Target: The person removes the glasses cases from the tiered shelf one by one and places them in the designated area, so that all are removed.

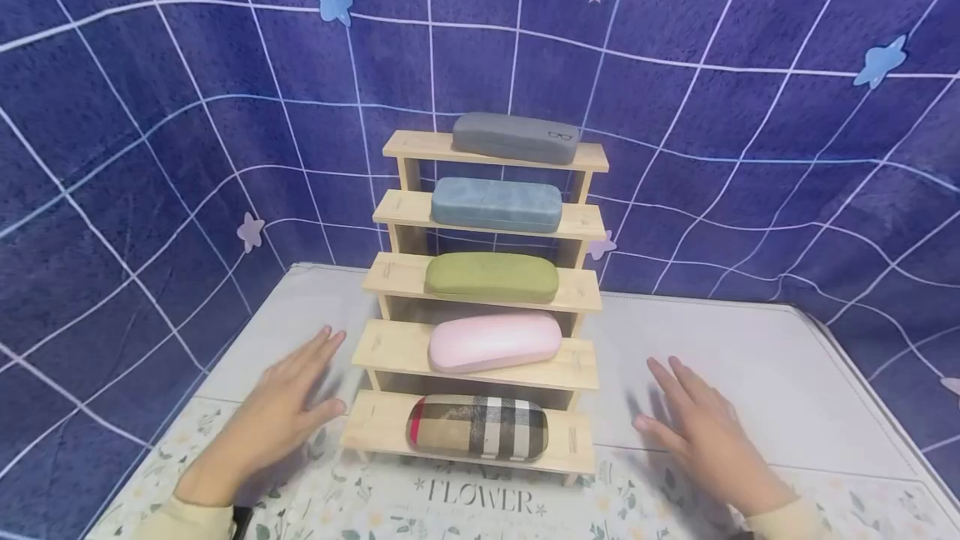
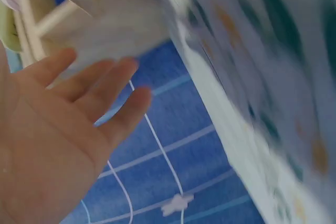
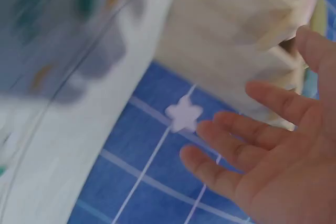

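A stepped wooden rack [image 1: 382, 267] stands mid-table, with one glasses case on each tier. From the top down lie a grey case [image 1: 510, 138], a blue case [image 1: 497, 205], a green case [image 1: 492, 277], a pink case [image 1: 495, 342] and a plaid case [image 1: 478, 427]. To the left of the lower tiers, my left hand [image 1: 273, 411] hovers with fingers extended and holds nothing. My right hand [image 1: 708, 436] is on the other side, fingers likewise spread and holding nothing. Both wrist views show the open palms beside the rack's side.
Behind the rack hangs a blue cloth [image 1: 480, 57] with white grid lines and stars. A pale mat [image 1: 675, 340] covers the table, and a floral strip with the word FLOWER [image 1: 480, 497] runs along the front.
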Motion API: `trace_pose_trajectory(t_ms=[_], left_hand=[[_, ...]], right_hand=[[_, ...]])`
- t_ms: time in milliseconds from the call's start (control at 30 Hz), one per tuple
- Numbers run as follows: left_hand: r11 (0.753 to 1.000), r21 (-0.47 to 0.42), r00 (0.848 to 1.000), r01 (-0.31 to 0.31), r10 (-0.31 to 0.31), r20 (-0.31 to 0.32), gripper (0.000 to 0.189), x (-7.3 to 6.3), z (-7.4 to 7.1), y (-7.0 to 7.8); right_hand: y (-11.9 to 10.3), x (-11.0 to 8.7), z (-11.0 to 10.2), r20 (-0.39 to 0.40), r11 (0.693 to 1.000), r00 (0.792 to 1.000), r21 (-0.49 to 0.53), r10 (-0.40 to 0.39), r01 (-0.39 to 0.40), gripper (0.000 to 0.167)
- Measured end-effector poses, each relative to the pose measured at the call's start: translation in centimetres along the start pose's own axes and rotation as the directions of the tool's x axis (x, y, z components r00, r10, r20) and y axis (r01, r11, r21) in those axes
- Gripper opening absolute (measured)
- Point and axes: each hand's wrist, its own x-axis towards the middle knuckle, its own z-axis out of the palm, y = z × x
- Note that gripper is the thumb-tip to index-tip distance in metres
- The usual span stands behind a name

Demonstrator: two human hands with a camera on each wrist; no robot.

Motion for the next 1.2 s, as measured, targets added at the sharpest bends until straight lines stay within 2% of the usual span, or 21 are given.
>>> trace_pose_trajectory(t_ms=[67,133,233,367,533,667,733,867,967,1133,1200], left_hand=[[0.992,-0.121,0.997,0.039,-0.031,0.068,0.076,-0.4,0.1,1.2],[0.967,-0.238,0.989,0.089,-0.057,0.137,0.073,-0.7,0.2,2.2],[0.928,-0.340,0.976,0.152,-0.086,0.202,0.076,-1.0,0.5,3.2],[0.914,-0.371,0.975,0.162,-0.092,0.200,0.084,-1.3,0.6,3.4],[0.898,-0.399,0.972,0.185,-0.109,0.207,0.093,-1.7,0.8,3.2],[0.899,-0.378,0.964,0.222,-0.144,0.225,0.096,-2.0,1.1,2.7],[0.906,-0.362,0.963,0.218,-0.141,0.228,0.096,-2.1,1.2,2.4],[0.918,-0.346,0.967,0.196,-0.123,0.221,0.093,-2.4,1.3,1.8],[0.911,-0.352,0.964,0.213,-0.137,0.229,0.093,-2.5,1.5,1.5],[0.898,-0.355,0.950,0.260,-0.173,0.259,0.094,-2.7,1.6,1.3],[0.899,-0.357,0.951,0.255,-0.166,0.262,0.093,-2.7,1.7,1.2]], right_hand=[[-1.3,0.2,-0.4,-0.042,0.998,0.998,0.040,-0.042,0.043,0.060],[-2.6,0.4,-0.8,-0.077,0.993,0.994,0.077,-0.079,0.085,0.048],[-4.5,0.6,-0.9,-0.095,0.982,0.987,0.130,-0.127,0.139,0.035],[-6.1,1.1,-0.5,-0.091,0.954,0.983,0.239,-0.162,0.179,0.031],[-7.3,1.6,0.4,-0.061,0.902,0.981,0.386,-0.184,0.193,0.031],[-8.2,2.0,1.2,0.004,0.875,0.981,0.454,-0.193,0.170,0.033],[-8.7,2.1,1.7,0.064,0.882,0.983,0.454,-0.171,0.124,0.039],[-9.3,2.1,2.5,0.133,0.922,0.984,0.383,-0.118,0.059,0.056],[-9.8,2.3,3.1,0.146,0.935,0.985,0.354,-0.097,0.040,0.067],[-10.7,2.6,3.9,0.224,0.942,0.971,0.337,-0.087,0.006,0.085],[-11.0,2.6,4.2,0.233,0.952,0.969,0.307,-0.076,0.001,0.089]])
